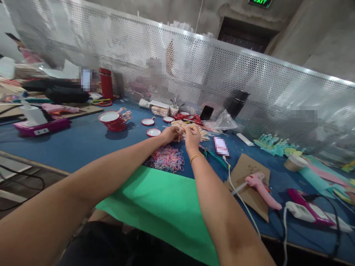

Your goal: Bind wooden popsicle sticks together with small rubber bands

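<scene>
Above the table, my left hand (170, 135) and my right hand (192, 135) meet, fingers closed. A thin pale stick (179, 137) stands between them, in the fingers of my left hand. What my right fingers pinch against it is too small to make out. Behind and below the hands lies a heap of flat wooden sticks (204, 133). Nearer to me is a pile of small colourful rubber bands (166, 159). Round red-rimmed discs with white faces lie left of my hands, one disc (153, 132) close by and a stack of them (112, 122) farther left.
Green sheet (161, 199) covers the front edge. Pliers (216, 158), a phone (221, 146) on a cable, a pink glue gun (262, 188) on cardboard (241, 173) and a purple power strip (313, 208) lie right. A perforated metal screen (124, 48) closes the back.
</scene>
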### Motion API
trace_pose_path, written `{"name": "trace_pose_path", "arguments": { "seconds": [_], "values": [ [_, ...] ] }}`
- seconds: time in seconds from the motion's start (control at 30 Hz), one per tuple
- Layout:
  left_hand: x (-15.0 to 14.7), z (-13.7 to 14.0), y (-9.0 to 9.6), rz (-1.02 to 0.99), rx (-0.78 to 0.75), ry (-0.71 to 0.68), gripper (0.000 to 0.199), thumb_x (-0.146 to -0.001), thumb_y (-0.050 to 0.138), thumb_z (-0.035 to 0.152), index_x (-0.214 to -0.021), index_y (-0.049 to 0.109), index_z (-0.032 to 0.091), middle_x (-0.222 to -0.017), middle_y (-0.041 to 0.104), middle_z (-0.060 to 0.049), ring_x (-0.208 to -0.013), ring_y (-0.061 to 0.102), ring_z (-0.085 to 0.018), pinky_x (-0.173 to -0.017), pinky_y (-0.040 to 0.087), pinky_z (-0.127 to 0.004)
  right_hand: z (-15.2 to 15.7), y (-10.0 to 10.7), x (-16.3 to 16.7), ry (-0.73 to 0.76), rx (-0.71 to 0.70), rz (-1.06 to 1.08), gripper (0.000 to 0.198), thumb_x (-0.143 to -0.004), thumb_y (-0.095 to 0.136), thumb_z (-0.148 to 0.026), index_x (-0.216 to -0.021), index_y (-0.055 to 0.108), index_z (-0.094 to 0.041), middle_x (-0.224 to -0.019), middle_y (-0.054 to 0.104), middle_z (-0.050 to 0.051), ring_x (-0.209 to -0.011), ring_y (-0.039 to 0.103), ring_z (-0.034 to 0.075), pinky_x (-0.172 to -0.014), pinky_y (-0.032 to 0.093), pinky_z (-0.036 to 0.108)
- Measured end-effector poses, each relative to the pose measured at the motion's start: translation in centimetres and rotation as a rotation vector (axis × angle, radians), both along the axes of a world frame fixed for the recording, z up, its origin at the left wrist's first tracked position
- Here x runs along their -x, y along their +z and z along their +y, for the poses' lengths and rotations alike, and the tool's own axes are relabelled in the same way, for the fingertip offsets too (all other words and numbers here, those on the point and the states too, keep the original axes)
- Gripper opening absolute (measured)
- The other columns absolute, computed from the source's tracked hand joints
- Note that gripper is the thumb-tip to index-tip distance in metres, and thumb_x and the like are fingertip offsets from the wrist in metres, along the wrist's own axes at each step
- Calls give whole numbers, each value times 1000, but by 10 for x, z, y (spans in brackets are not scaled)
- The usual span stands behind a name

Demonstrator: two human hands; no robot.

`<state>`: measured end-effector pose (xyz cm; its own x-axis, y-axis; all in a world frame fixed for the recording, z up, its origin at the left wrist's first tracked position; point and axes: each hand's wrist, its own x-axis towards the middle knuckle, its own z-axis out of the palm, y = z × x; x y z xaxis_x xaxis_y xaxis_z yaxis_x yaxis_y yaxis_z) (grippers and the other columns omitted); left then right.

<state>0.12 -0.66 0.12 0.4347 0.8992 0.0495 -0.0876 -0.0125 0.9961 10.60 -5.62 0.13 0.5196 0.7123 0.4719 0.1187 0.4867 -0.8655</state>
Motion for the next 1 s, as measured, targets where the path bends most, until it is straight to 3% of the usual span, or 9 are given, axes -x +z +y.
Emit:
{"name": "trace_pose_path", "arguments": {
  "seconds": [0.17,0.63,0.83,1.0],
  "values": [
    [-1,1,1,33,14,35,17,-73,73,14,-72,56,13,-63,67,-3,-59,66,-15,-60,55,-27,4,-4,-4,-73,21,17,15,-73,55,-34,-65,53,-21,-67,65,-3,-67,58,13,-66,45,24],
    [0,1,-1,2,12,15,18,-71,74,14,-72,57,13,-63,67,-2,-60,66,-15,-61,56,-27,2,-3,-3,-13,52,22,18,-72,59,-36,-64,52,-21,-64,66,-3,-64,61,15,-61,46,25],
    [0,2,-1,39,9,12,16,-73,72,14,-72,56,14,-61,66,-1,-59,66,-13,-60,55,-23,1,-3,-5,-67,18,26,17,-71,58,-34,-63,54,-21,-65,66,-3,-66,61,14,-63,47,24],
    [0,0,1,22,26,25,15,-73,72,12,-75,56,14,-62,66,0,-61,67,-13,-64,56,-25,1,-2,-3,19,47,50,17,-71,58,-35,-64,51,-21,-63,66,-3,-61,60,14,-58,45,24]
  ]
}}
